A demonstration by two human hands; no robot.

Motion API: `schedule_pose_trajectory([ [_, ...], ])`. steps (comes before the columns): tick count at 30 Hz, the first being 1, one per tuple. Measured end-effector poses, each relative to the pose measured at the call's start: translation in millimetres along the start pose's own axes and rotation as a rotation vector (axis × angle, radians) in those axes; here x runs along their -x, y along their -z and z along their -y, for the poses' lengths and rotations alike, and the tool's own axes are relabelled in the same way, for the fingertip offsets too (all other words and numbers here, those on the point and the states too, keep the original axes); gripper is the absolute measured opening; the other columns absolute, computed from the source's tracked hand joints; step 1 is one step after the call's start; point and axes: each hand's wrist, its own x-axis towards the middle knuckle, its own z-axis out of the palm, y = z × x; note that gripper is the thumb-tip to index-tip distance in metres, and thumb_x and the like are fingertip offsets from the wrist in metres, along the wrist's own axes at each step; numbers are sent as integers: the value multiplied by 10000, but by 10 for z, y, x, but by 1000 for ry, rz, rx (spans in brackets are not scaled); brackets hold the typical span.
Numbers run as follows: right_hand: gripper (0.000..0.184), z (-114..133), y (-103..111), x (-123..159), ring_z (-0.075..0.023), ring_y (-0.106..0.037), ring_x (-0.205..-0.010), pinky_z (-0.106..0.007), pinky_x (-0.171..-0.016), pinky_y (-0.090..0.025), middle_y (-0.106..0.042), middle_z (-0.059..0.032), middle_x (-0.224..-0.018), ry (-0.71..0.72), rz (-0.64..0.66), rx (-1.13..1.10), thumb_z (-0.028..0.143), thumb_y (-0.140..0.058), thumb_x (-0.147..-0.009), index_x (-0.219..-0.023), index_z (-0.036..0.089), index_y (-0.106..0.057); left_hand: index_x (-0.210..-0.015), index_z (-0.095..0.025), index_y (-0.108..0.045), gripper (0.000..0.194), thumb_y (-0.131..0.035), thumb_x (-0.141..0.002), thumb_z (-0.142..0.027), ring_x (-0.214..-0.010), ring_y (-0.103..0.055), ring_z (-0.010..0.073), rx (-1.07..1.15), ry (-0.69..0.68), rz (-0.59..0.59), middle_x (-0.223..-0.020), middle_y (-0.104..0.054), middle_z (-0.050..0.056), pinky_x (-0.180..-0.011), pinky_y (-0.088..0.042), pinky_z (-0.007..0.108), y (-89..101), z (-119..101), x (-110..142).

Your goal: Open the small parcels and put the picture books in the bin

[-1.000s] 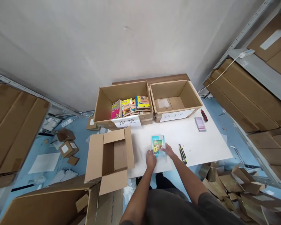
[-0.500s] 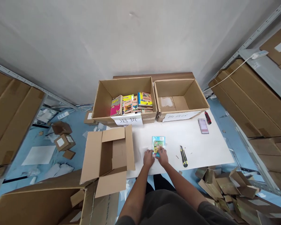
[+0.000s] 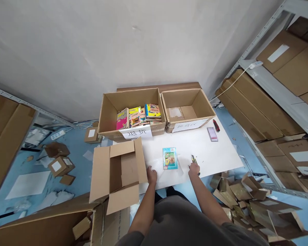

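A small blue-edged picture book (image 3: pixel 170 159), apparently in clear wrap, lies flat on the white table (image 3: pixel 215 157) between my hands. My right hand (image 3: pixel 194 169) is closed around a black and yellow utility knife (image 3: pixel 193 159), its front end pointing away from me. Just right of the open cardboard box (image 3: pixel 140 164), my left hand (image 3: pixel 152 175) rests by the table edge, fingers apart and nothing seen in them. Part of the knife is hidden under my right hand.
Behind stand two large cartons: a left carton (image 3: pixel 156 129) with several books (image 3: pixel 138 116), and a right carton (image 3: pixel 205 118) holding a pale sheet. A red knife (image 3: pixel 216 125) and a blurred purple item (image 3: pixel 212 134) lie at right. Flattened cartons (image 3: pixel 246 201) cover the floor.
Both hands have let go of the book. My right hand has moved right and taken hold of the utility knife; my left has moved left toward the open box. The view has shifted.
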Motion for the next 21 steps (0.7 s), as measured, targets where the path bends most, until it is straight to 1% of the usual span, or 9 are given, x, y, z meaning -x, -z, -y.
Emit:
schedule_pose_trajectory([
  [3,411,20,-114,143,-314,-709,-1008,-433,-857,-573,-728,-187,-1170,-34,-149,15,451,-488,-896,-1185,186,-610,-1199,-199,-670,350,-476,-914,-135,-1148,-622,248,21,-140,67,-1142,-668,94,-997,-495,354,-5,-170,80],
  [5,416,50,-255,223,-277,-705,-1021,-382,-892,-565,-733,-152,-1170,73,-38,15,449,-465,-940,-1228,186,-610,-1221,-215,-671,342,-513,-920,-181,-1116,-644,225,61,-204,206,-1179,-680,82,-993,-497,330,-72,-333,94],
  [7,415,62,-420,280,-266,-694,-1072,-375,-942,-553,-730,-112,-1205,214,225,77,412,-518,-930,-1274,209,-626,-1288,-197,-637,393,-566,-902,-216,-1089,-662,222,103,-116,347,-1232,-683,99,-973,-500,333,-181,-481,61],
  [9,514,37,-577,307,-293,-620,-1248,-413,-1050,-501,-660,-112,-1373,285,408,238,339,-591,-881,-1381,219,-601,-1305,-158,-619,441,-619,-873,-248,-1111,-658,248,115,33,406,-1236,-687,131,-967,-490,347,-313,-570,-16],
  [11,682,-21,-701,309,-327,-457,-1431,-446,-1142,-416,-480,-135,-1581,297,431,446,250,-621,-838,-1510,204,-508,-1257,-143,-636,426,-656,-854,-279,-1099,-661,262,118,118,426,-1163,-707,128,-947,-486,347,-442,-583,-117],
  [13,807,-91,-783,295,-347,-317,-1517,-465,-1170,-367,-282,-142,-1699,293,421,625,173,-614,-817,-1595,197,-400,-1205,-148,-652,404,-694,-832,-297,-1049,-674,256,143,159,449,-1080,-721,102,-918,-489,334,-548,-542,-219],
  [16,906,-162,-834,256,-371,-244,-1539,-497,-1161,-357,-131,-152,-1739,305,443,761,120,-609,-794,-1643,190,-302,-1151,-155,-654,393,-745,-789,-278,-975,-685,236,226,216,483,-1010,-725,74,-891,-501,321,-644,-475,-314],
  [18,884,-173,-823,211,-387,-259,-1530,-501,-1157,-361,-145,-172,-1733,306,464,749,153,-620,-804,-1636,168,-322,-1148,-164,-640,400,-757,-779,-267,-949,-687,221,316,230,499,-1008,-724,64,-872,-516,315,-659,-484,-314],
  [21,751,-143,-733,118,-376,-345,-1498,-485,-1170,-363,-325,-178,-1675,293,482,577,259,-589,-857,-1584,155,-428,-1213,-188,-601,466,-763,-788,-288,-969,-692,211,487,196,508,-1074,-724,75,-818,-547,299,-589,-598,-224],
])
